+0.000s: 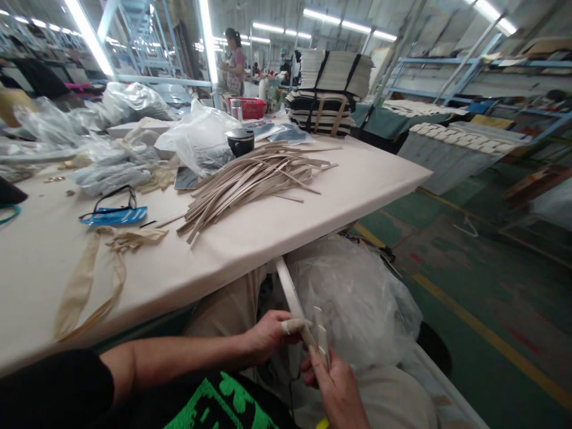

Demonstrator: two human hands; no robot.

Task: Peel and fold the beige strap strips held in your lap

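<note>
A long pale flat strip (288,287) runs from under the table edge down to my hands, above my lap. My left hand (270,338) is closed on the strip with thumb and fingers; a light wrap covers one of its fingers. Close beside it, my right hand (335,381) grips the strip's near end. A short beige piece (322,333) sticks up from the right hand's fingers; whether it is part of the same strip I cannot tell. On the table lies a loose pile of similar beige strips (254,182).
The pale-covered table (357,179) has its edge just beyond my hands. On it are a dark lidded pot (240,143), glasses (114,205), cloth ties (84,280) and plastic bags (196,140). A large clear plastic bag (357,298) bulges beside my lap. Another person (235,62) stands farther back.
</note>
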